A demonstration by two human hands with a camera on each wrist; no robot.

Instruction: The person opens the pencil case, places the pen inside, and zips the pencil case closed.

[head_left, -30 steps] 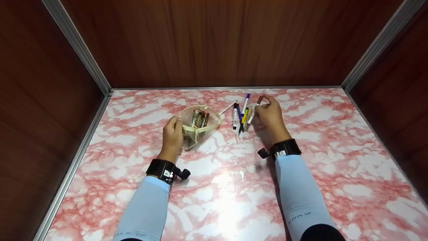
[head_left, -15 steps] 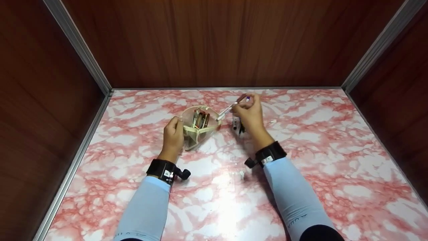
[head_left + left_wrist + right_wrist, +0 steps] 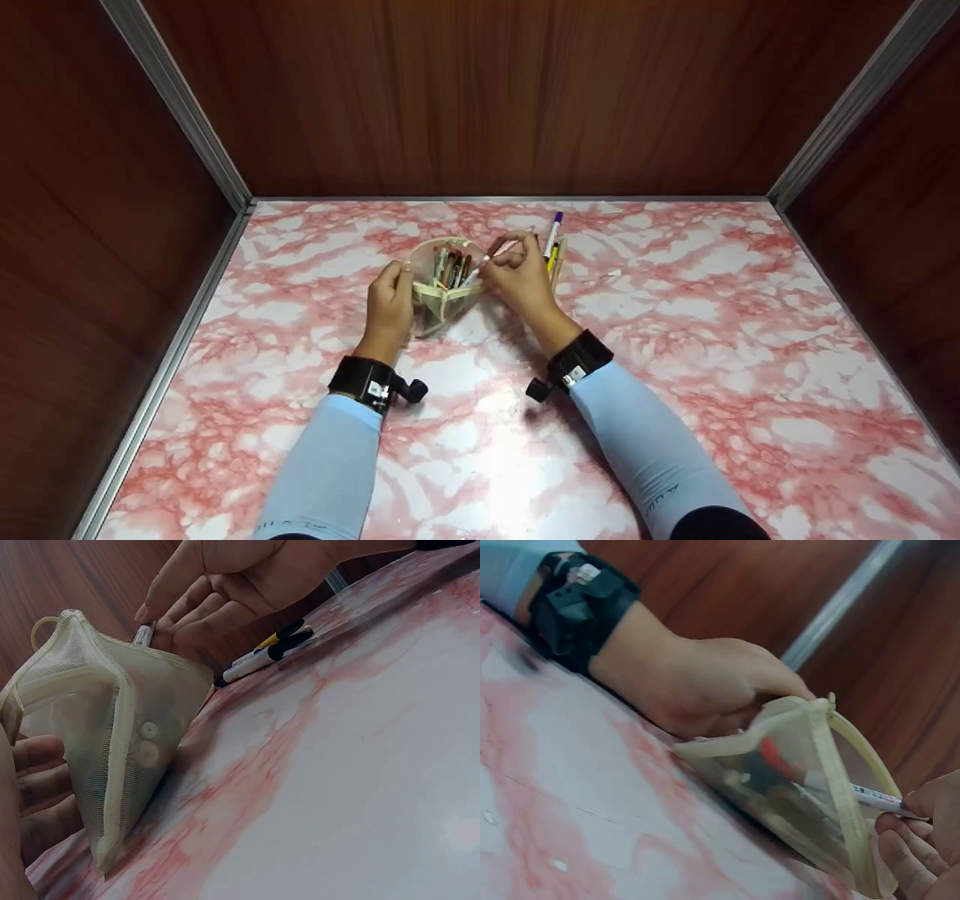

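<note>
My left hand grips the side of a cream mesh pouch, keeping its mouth open. Inside it stand several pens and brushes. The thumb and fingers of my right hand pinch a white marker with a brown cap at the pouch's right rim. The marker's lower end is in the pouch, seen through the mesh in the right wrist view. In the left wrist view, the right fingers hover over the rim, with just a short piece of the marker showing.
Right of the pouch, partly behind my right hand, lie a purple-capped marker, a yellow pen and a tan stick. A black-capped white marker shows in the left wrist view. Brown wood-grain panels enclose the pink marbled table.
My right hand has carried the brown-capped marker leftward from the loose pens and put its end into the pouch. The left hand and pouch have stayed nearly still.
</note>
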